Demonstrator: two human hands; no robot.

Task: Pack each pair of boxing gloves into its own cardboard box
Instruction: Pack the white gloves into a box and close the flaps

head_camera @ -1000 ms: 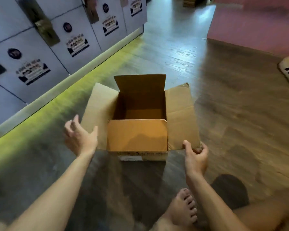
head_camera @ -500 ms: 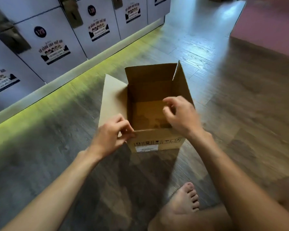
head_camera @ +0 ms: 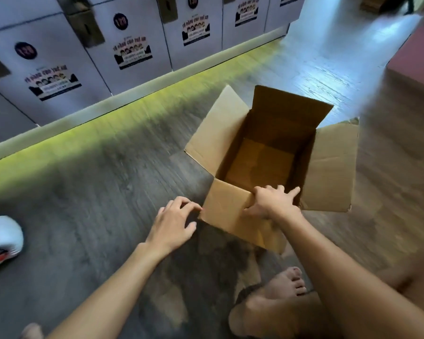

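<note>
Hiding cardboard box [head_camera: 220, 211] rim: right hand [head_camera: 271, 204]

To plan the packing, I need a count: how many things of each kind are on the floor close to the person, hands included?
Cardboard box, open and empty: 1
Hands: 2, the left hand and the right hand
White glove, as it seems, cut by the left edge: 1
Bare foot: 1
Total: 5
</note>
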